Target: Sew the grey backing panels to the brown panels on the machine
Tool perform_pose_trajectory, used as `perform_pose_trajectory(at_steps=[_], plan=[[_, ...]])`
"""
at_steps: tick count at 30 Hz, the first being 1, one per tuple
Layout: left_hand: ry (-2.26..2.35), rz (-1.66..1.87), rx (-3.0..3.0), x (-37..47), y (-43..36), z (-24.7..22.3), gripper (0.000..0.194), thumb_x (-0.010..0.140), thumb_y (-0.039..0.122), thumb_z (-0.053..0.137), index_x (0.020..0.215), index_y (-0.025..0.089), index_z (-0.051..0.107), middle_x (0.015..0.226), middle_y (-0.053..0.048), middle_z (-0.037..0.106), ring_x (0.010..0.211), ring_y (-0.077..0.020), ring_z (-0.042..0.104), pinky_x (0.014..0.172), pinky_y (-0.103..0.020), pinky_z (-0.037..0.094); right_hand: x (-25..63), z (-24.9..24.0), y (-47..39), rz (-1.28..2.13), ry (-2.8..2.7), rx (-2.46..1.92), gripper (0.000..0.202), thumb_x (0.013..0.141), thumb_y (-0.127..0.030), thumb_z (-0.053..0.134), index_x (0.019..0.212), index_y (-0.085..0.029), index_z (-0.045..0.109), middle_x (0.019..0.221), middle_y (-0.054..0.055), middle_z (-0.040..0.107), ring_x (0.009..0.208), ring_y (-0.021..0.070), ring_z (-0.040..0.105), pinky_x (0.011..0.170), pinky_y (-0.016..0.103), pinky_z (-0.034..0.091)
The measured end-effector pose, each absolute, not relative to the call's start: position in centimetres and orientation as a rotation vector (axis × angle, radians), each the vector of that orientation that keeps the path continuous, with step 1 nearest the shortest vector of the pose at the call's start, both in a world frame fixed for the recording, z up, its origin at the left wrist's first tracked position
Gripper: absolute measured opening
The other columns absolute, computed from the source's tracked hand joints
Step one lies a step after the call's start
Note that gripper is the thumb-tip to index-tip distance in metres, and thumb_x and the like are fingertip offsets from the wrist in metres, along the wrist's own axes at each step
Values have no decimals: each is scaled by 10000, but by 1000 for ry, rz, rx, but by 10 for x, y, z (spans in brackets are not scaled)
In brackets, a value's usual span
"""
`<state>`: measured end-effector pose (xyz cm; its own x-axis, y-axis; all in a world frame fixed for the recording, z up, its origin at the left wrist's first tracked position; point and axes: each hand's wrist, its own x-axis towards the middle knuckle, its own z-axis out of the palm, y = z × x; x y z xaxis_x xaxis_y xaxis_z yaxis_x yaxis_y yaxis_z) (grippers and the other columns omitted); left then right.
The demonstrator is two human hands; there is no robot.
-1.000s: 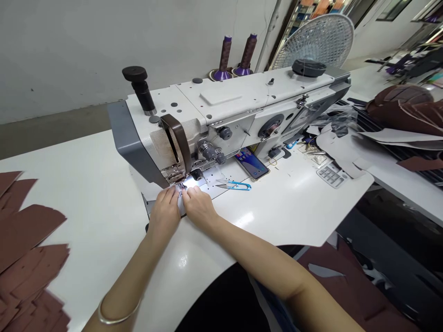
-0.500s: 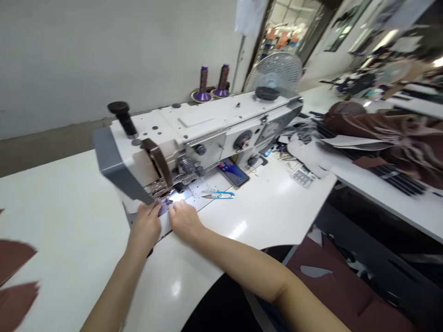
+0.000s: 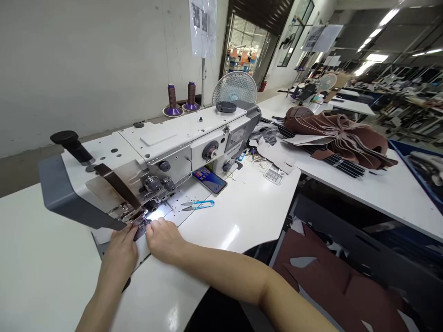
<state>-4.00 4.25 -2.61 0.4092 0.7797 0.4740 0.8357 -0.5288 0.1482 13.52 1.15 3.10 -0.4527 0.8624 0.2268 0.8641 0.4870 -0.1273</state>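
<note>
Head view: two hands (image 3: 119, 253) (image 3: 164, 240) at one sewing machine (image 3: 168, 150), two thread spools (image 3: 172, 97) (image 3: 191, 93).

phone (image 3: 211, 180) lies behind the snips (image 3: 196, 205) — thread spools (image 3: 172, 98) behind the sewing machine (image 3: 166, 131)

A pale wall (image 3: 86, 60) with 1 doorway (image 3: 246, 46) — ceiling lights (image 3: 389, 17) glow at right.

Single head-worn view, looking forward and down, sewing machine (image 3: 178, 159) close at left of centre, workshop (image 3: 394, 87) receding upper right.
</note>
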Motion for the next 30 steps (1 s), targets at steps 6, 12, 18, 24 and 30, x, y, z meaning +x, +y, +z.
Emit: perform_pose_trajectory(at_steps=[6,12,18,24,30], plan=[[-1497,-770,-2544,-39,42,-25,431,765,153,330,1111,115,583,1126,-174,618,1119,-284,530,1021,-476,385,136,32,11,-1,-2484,-1461,76,885,-125,456,919,-103,520,836,68,542,792,207,494,556,286,428],[-1474,-809,-2578,-37,40,-20,433,756,141,353,1127,139,575,1144,-168,611,1129,-288,528,1005,-478,408,138,35,11,17,-2492,-1455,91,893,-132,442,915,-103,525,843,74,550,791,205,495,562,282,427],[-1466,-814,-2562,-34,38,-17,444,754,133,358,1151,153,556,1166,-159,594,1141,-285,516,988,-472,426,136,32,11,27,-2470,-1461,88,887,-134,447,909,-110,528,834,70,552,780,208,493,550,286,424],[-1574,-678,-2356,-27,23,7,364,795,150,370,1078,117,598,1079,-187,602,1015,-328,554,887,-500,460,137,35,11,44,-2494,-1454,89,887,-132,445,902,-115,531,828,67,549,766,207,491,545,287,426],[-1901,-612,-2101,-21,18,28,330,844,211,365,1015,55,600,926,-196,633,853,-332,584,753,-485,484,139,33,15,91,-2496,-1461,101,900,-126,435,916,-121,535,861,74,560,807,210,499,586,292,438]])
